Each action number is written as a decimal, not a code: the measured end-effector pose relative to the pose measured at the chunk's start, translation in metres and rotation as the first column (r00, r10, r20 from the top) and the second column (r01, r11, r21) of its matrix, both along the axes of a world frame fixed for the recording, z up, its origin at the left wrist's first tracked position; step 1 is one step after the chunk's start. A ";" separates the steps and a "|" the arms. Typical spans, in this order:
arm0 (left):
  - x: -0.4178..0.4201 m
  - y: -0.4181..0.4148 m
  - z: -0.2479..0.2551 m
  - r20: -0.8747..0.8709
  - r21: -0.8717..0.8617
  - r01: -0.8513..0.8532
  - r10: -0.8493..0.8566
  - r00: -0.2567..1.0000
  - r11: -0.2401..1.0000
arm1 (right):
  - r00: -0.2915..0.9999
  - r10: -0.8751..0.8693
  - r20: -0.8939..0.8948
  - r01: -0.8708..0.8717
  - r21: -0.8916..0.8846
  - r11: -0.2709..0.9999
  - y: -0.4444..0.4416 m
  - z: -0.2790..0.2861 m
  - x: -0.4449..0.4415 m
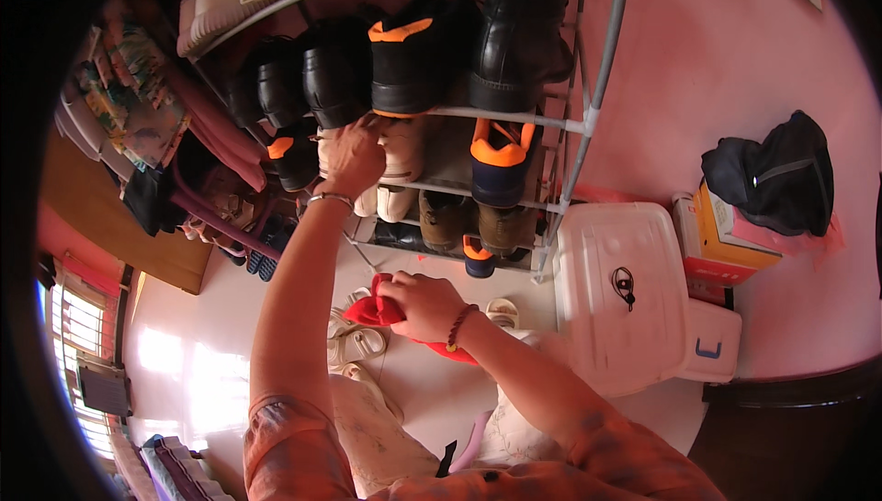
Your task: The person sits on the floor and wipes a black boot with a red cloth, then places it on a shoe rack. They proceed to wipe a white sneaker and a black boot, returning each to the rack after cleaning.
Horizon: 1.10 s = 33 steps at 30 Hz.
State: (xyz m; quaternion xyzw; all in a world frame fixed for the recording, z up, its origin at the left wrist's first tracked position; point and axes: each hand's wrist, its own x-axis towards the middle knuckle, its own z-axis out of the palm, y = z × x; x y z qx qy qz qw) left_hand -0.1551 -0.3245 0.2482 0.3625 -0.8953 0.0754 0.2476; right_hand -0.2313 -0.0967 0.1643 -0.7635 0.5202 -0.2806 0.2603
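My left hand (355, 156) reaches into the second visible tier of a metal shoe rack (591, 122), at a pale shoe (402, 150); whether its fingers grip the shoe, I cannot tell. Just above it stand black leather shoes (331, 84) and a black shoe with an orange collar (403, 67). In front of the rack, lower in view, my right hand (427, 305) is closed on a red cloth (375, 309), part of which hangs below the wrist. A navy shoe with an orange lining (503, 163) sits to the right on the same tier as the pale shoe.
White lidded plastic bins (620, 322) stand right of the rack, a black cable (623, 286) on one lid. Beyond are stacked boxes (723, 246) under a black bag (775, 174). Pale sandals (358, 346) lie on the floor. Clothes (131, 101) hang at the left beside a purple-framed chair (220, 222).
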 end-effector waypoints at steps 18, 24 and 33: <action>-0.102 0.113 0.113 -0.569 -0.005 0.372 -0.308 0.762 0.928 | 0.990 -0.142 0.011 0.143 -0.013 0.990 0.012 -0.003 -0.019; -0.130 0.105 0.095 -0.572 0.246 0.338 -0.145 0.807 0.908 | 0.986 -0.163 -0.019 0.164 0.036 0.986 0.012 -0.009 -0.028; -0.158 0.097 0.094 -0.647 0.248 0.307 -0.079 0.759 0.919 | 0.985 -0.171 -0.028 0.171 -0.012 0.985 0.016 -0.013 -0.033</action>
